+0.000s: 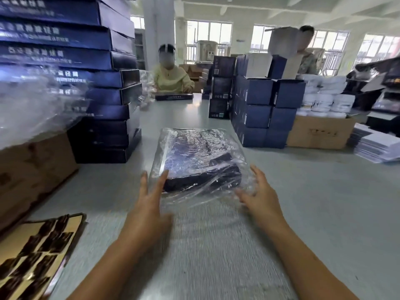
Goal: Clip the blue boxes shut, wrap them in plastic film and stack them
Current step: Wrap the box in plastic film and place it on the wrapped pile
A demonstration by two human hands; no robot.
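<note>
Grey bench (303, 191), centre frame: film-wrapped blue box (201, 161) lies flat. My left grip (149, 198) and right grip (259, 195), both open-fingered, flank its near end, apparently to smooth loose film (245, 187) before it joins the stack (104, 94), upper left.

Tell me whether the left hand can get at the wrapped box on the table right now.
Probably yes: the left hand lies open at the near left corner of the wrapped box, with nothing between them.
</note>
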